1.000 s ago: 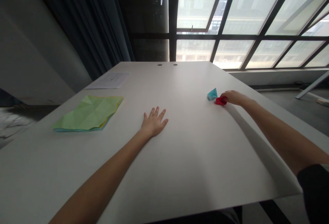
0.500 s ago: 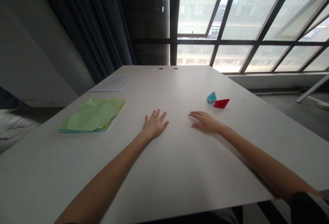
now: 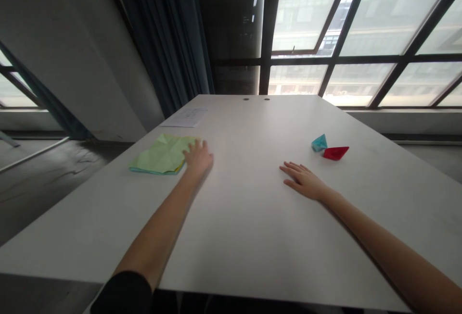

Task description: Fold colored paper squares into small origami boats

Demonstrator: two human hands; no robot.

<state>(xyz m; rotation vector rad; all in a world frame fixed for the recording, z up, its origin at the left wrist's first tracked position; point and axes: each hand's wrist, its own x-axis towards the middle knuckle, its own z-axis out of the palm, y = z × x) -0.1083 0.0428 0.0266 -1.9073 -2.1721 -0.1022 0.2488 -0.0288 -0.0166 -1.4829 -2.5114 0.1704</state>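
My left hand [image 3: 199,157] is at the right edge of a stack of creased paper sheets [image 3: 160,154], fingers spread, covering the stack's right corner. Whether the fingertips touch the paper I cannot tell. Light green is the top sheet, and yellow and blue edges show beneath it. My right hand [image 3: 302,179] lies palm down on the white table [image 3: 245,218] with its fingers stretched out and nothing in it. Beyond it, to the right, sit a red folded paper boat [image 3: 335,153] and a small light-blue folded paper piece [image 3: 319,143], close together.
A printed white sheet [image 3: 185,117] lies behind the paper stack, near the table's left edge. Two dark round holes are set in the far end of the table. A dark blue curtain [image 3: 168,35] and large windows [image 3: 306,16] stand behind.
My left hand has moved left and forward from bare tabletop to the paper stack. My right hand stays flat on the table. The whole view has swung left.
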